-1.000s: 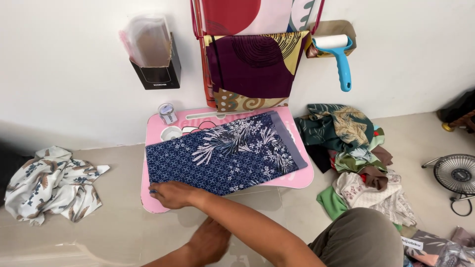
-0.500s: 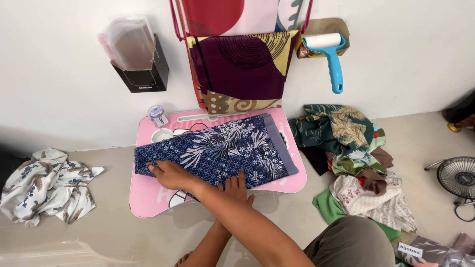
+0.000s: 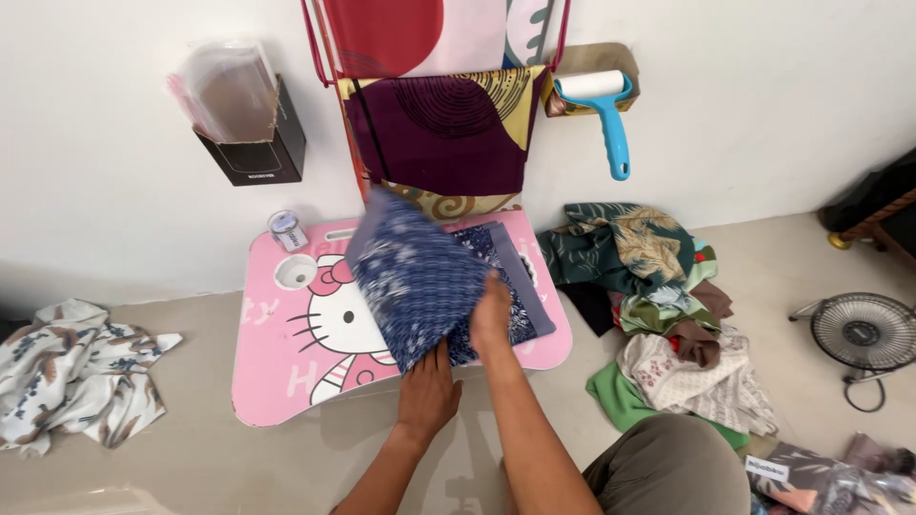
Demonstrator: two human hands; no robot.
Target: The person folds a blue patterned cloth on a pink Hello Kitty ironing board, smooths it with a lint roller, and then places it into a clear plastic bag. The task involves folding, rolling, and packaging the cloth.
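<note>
Left hand (image 3: 426, 391) grips near edge of navy blue floral-print cloth (image 3: 420, 281), half of it lifted mid-fold, blurred. Right hand (image 3: 491, 315) presses flat, fingers spread, on cloth's lower layer. Cloth lies on pink cartoon-cat lap table (image 3: 286, 372). Heap of mixed printed fabrics (image 3: 658, 286) on floor at right; crumpled white patterned cloth (image 3: 76, 367) well apart at left.

We see matt printed cotton-like cloth — the navy patterned fabric (image 3: 420, 281) — folded over a smooth, glossy pink plastic bench (image 3: 286, 377). Beside it, soft crumpled cloths (image 3: 658, 315) on a smooth, faintly shiny floor (image 3: 191, 467) — and a metal-wire fan (image 3: 863, 334).
</note>
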